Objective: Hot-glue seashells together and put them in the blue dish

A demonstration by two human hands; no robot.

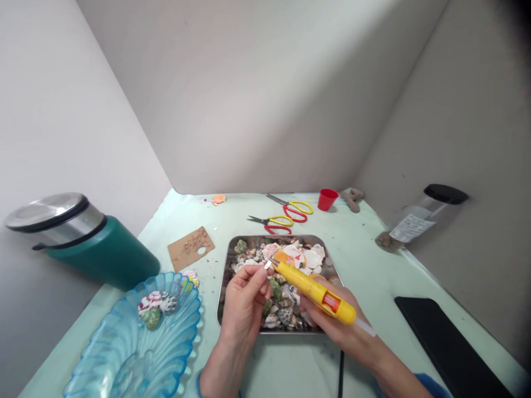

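My right hand [332, 312] is wrapped round a yellow hot glue gun [309, 284], with a pale glue stick [365, 327] poking out of its back end. The gun's nozzle points up and left, close to a small white piece [267, 265] pinched between the thumb and finger of my left hand [245, 296]. What that piece is, I cannot make out; whether the nozzle touches it is also unclear. Both hands hover over a metal tray [224, 282] filled with seashells [284, 316] of several colours and shapes.
Left: a blue scalloped dish [108, 337] holding a few shells [151, 318], a green flask [103, 249] and a brown card [188, 249]. Behind the tray: two pairs of scissors [282, 221] [298, 209] and a red cup [327, 199]. Right: a clear jar [409, 225] and a black slab [443, 342].
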